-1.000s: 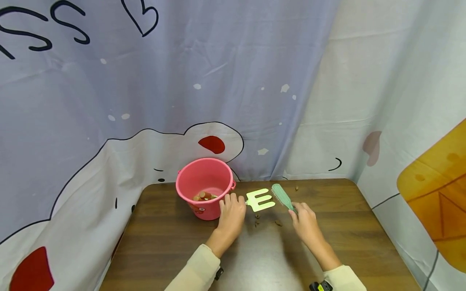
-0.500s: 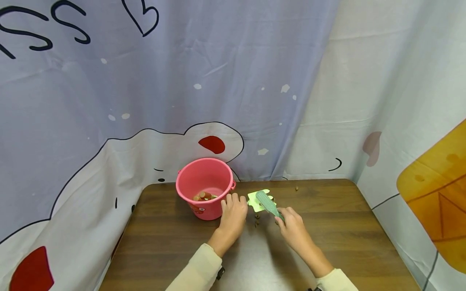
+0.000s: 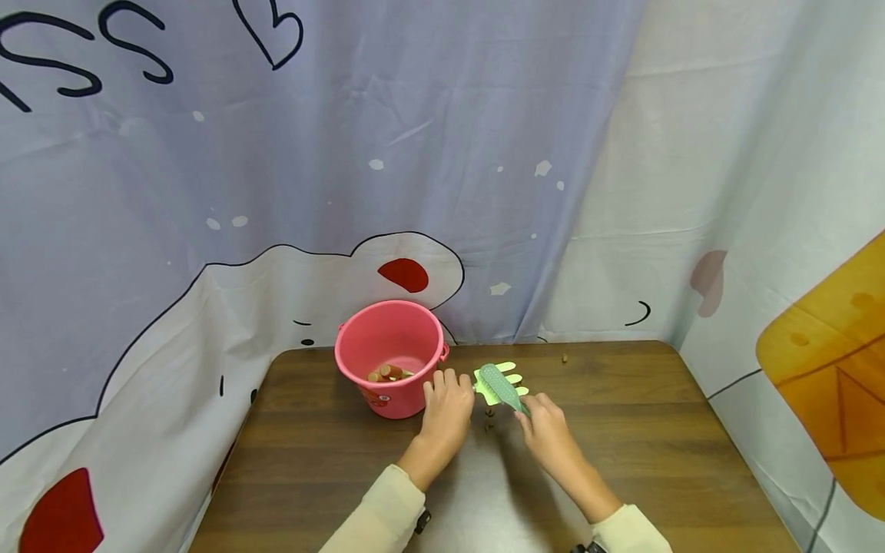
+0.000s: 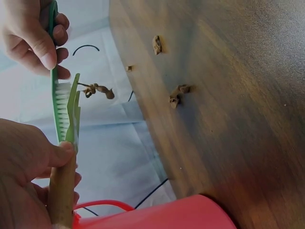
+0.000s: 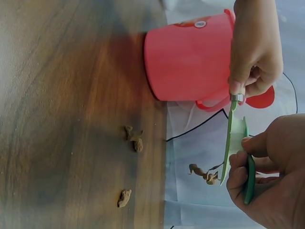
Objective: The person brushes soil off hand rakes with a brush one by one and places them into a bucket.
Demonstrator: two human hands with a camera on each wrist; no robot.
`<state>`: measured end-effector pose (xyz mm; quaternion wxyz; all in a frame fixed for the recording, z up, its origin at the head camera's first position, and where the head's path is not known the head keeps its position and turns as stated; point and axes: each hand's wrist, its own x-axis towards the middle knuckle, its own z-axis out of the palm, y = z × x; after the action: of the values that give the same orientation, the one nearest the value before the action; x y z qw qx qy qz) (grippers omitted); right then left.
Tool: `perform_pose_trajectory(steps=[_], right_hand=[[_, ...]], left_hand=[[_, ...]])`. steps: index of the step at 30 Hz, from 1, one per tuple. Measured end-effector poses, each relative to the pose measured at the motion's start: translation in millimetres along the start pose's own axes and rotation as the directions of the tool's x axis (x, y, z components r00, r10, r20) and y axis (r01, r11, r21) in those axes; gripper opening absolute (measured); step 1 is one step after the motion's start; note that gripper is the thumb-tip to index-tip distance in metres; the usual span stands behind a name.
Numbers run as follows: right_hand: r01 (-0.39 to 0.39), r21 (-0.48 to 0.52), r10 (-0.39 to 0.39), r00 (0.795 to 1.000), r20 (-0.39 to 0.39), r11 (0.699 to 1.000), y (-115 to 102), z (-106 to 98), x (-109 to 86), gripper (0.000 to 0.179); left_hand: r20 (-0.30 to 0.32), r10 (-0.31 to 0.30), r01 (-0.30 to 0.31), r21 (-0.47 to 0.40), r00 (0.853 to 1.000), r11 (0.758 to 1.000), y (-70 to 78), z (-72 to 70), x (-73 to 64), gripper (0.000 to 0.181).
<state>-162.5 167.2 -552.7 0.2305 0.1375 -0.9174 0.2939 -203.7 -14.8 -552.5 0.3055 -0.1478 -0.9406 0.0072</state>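
In the head view, my left hand is beside a pink bucket and grips a small garden fork. The left wrist view shows the fork's wooden handle in my fingers and its light green tines raised above the table. My right hand holds the handle of a green brush. Its white bristles lie against the face of the fork. A dried brown clump hangs from the tines' other side, clear of the table.
On the wooden table lie a twisted brown piece, a brown chunk and a small crumb. Wooden-handled items stick up inside the bucket. A printed curtain hangs behind the table.
My right hand has moved left, bringing the brush from beside the fork onto its tines. My left hand has shifted slightly right, still gripping the fork.
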Motion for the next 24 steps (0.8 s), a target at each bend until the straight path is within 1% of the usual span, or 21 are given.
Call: perform_pose_trajectory(steps=[5,10,16,24], right_hand=[[-0.018,-0.009,0.017,1.0,-0.006,1.0,3,-2,2.6,0.02],[-0.05,-0.015,0.049,0.999,-0.012,0.999,11,-6,4.3,0.022],[-0.103,-0.023,0.103,0.995,0.008,0.994,26,-11,5.4,0.022],[-0.16,-0.043,0.161,0.987,0.01,0.986,49,-16,3.8,0.024]], left_hand=[[-0.002,0.001,-0.001,0.013,1.0,1.0,-1.0,0.5,-0.5,0.016],[-0.005,0.001,-0.001,0.011,1.0,1.0,-2.6,-2.4,-0.3,0.019],[0.015,0.005,-0.005,-0.006,1.0,1.0,-5.3,-5.1,-1.0,0.019],[0.022,0.01,-0.009,-0.015,1.0,1.0,-7.5,-7.0,-2.1,0.02]])
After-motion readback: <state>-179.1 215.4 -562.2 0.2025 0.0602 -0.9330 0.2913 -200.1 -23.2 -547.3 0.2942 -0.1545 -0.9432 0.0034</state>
